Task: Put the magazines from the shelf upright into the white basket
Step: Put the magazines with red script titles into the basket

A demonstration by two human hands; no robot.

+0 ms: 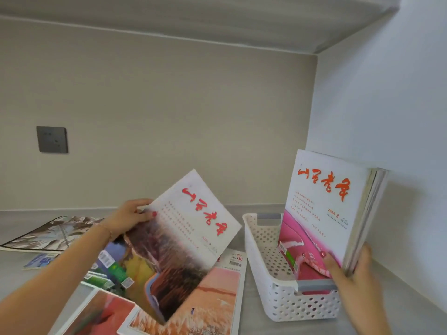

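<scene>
Left of the basket, left hand grips a tilted magazine; right hand pinches the upright stack inside, gap facing left.

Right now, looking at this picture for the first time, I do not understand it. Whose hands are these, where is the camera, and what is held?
There is no machine here. One camera sits on a person's head and looks down at their own hands. The left hand holds a tilted magazine above other magazines lying flat on the grey shelf. The right hand steadies a stack of magazines standing upright in the white basket.
</scene>
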